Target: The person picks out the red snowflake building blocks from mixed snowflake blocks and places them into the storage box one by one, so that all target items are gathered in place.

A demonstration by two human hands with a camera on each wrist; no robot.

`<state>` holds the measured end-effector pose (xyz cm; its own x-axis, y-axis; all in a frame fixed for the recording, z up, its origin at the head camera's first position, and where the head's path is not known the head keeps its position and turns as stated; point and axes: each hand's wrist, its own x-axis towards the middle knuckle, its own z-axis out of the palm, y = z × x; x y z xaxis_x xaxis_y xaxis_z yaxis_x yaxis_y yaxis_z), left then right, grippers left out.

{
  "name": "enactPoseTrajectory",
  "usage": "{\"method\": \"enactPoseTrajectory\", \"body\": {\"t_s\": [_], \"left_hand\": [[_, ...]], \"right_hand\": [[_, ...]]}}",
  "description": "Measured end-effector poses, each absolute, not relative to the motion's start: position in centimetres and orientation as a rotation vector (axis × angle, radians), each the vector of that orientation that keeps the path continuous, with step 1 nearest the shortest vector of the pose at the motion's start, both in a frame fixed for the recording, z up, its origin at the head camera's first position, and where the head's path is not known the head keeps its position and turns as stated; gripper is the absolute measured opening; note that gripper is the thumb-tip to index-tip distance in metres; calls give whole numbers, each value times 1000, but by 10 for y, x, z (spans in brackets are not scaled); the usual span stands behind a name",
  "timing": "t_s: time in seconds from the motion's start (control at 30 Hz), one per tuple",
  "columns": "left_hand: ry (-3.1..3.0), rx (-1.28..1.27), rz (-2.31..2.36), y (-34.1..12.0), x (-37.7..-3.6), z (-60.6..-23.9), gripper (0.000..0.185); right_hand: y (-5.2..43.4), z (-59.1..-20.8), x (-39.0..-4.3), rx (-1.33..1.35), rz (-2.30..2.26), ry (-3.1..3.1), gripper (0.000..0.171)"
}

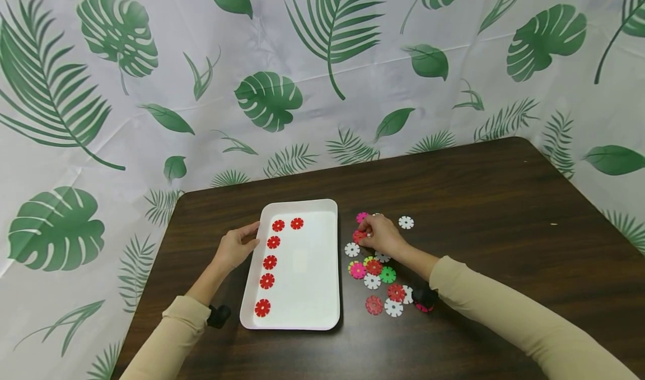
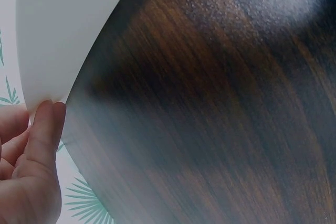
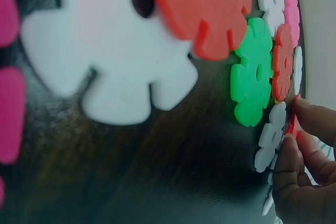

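1. The white tray (image 1: 307, 268) lies near the front edge of the dark wooden table (image 1: 478, 201), with bare wood behind it up to the leaf-print cloth (image 1: 151, 89) and a wide stretch of bare wood far to its right.
2. The left hand (image 1: 234, 248) rests against the tray's left rim, fingers loosely extended and touching the edge; the left wrist view shows fingertips (image 2: 47, 124) against the white rim.
3. Six red discs (image 1: 269, 262) lie along the tray's left side, five in a column and one beside the topmost; the rest of the tray floor is bare.
4. The right hand (image 1: 380, 234) is just right of the tray, fingers curled and pinching a red disc (image 1: 359, 236) at the far end of the loose pile (image 1: 380, 279).
5. The pile of white, red, pink and green notched discs lies between the tray and the right forearm; a single white disc (image 1: 405, 222) sits apart, further right.
6. The right hand covers several discs; the right wrist view is blurred up close, the held disc seen only edge-on.
7. No writing is legible anywhere.
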<state>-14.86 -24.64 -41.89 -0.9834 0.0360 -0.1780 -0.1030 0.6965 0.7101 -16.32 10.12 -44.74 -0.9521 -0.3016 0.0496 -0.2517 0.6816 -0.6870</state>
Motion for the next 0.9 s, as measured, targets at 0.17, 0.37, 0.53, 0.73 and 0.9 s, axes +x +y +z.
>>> {"method": "enactPoseTrajectory", "body": {"t_s": [0.17,0.37,0.53,0.73,0.9], "left_hand": [[2723,-55,1162,-246,-148,-420,48],[2717,-67,1165,-246,-147,-419,48],[2717,-65,1166,-246,-147,-419,48],[2724,-59,1165,-246,-148,-419,48],[2722,-60,1164,-246,-148,-420,48]], "right_hand": [[102,-447,-162,-449,-1153,2801,23],[101,-449,-159,-453,-1202,2791,24],[101,-452,-157,-444,-1227,2797,23],[100,-454,-155,-468,-1261,2819,21],[100,-453,-154,-491,-1271,2848,17]]}}
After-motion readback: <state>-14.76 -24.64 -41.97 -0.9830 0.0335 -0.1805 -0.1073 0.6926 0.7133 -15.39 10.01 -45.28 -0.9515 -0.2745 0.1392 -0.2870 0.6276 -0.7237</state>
